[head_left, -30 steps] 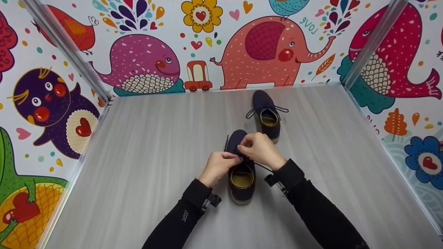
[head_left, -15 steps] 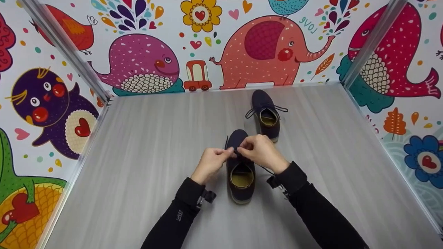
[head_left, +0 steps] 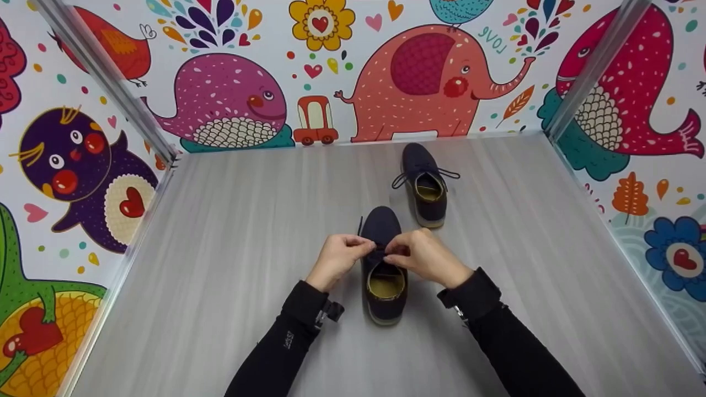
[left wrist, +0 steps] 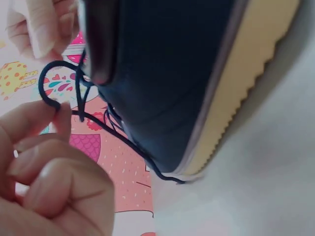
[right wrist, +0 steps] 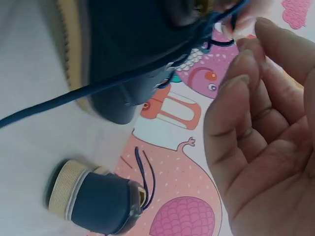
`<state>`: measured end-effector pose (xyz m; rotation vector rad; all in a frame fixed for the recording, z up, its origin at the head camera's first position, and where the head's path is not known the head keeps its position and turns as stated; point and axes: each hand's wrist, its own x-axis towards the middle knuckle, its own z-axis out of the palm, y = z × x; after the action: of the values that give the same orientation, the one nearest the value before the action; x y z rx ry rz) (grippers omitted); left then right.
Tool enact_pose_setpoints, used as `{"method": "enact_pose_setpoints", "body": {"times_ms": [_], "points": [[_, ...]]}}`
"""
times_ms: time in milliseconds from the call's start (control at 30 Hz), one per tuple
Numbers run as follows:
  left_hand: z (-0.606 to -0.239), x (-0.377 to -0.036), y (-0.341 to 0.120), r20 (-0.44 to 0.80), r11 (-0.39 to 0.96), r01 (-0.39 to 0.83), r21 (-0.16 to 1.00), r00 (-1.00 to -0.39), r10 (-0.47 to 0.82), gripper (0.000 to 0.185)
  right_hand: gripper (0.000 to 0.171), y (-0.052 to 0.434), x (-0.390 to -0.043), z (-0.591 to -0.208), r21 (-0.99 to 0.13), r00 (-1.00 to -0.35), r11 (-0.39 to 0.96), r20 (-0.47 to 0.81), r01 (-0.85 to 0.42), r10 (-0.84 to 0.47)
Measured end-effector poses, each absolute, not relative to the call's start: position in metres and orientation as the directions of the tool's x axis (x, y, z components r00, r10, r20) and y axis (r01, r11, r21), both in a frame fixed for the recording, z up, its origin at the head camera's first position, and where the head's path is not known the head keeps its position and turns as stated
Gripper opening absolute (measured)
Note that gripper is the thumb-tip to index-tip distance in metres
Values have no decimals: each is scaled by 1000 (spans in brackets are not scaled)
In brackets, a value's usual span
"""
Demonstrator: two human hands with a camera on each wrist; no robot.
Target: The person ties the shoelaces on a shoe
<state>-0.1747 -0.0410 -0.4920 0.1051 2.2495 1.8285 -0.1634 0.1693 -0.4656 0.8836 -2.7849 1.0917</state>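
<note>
A dark navy lace-up shoe (head_left: 381,220) stands on the floor, toe pointing away, with a yellowish insole and pale sole. My left hand (head_left: 340,259) is at its laces from the left. In the left wrist view the left thumb and finger pinch a loop of dark shoelace (left wrist: 45,81). From the other side my right hand (head_left: 427,256) reaches over the shoe opening, its fingers bent. Its fingertips are right beside the lace in the right wrist view; whether they grip it is unclear. A lace end (right wrist: 74,93) trails away on that side.
A second navy shoe (head_left: 423,182) stands farther back on the right, with its laces in a bow. Grey wood-look floor (head_left: 265,220) surrounds both shoes. Walls printed with cartoon animals (head_left: 419,82) border it at the back and both sides.
My left hand has shifted slightly up and left from the shoe opening. My right hand has drawn back toward the opening, uncovering more of the toe. Both shoes stay in place.
</note>
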Motion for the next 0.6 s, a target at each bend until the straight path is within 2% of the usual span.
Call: {"method": "enact_pose_setpoints", "body": {"times_ms": [200, 600], "points": [[-496, -176, -40, -94, 201, -52, 978, -974, 205, 17, 8, 169, -163, -474, -524, -810, 631, 238, -572, -537], [-496, -177, -39, -85, 220, -46, 974, -981, 172, 19, 8, 179, -162, -465, -518, -760, 575, 281, -634, -585]]}}
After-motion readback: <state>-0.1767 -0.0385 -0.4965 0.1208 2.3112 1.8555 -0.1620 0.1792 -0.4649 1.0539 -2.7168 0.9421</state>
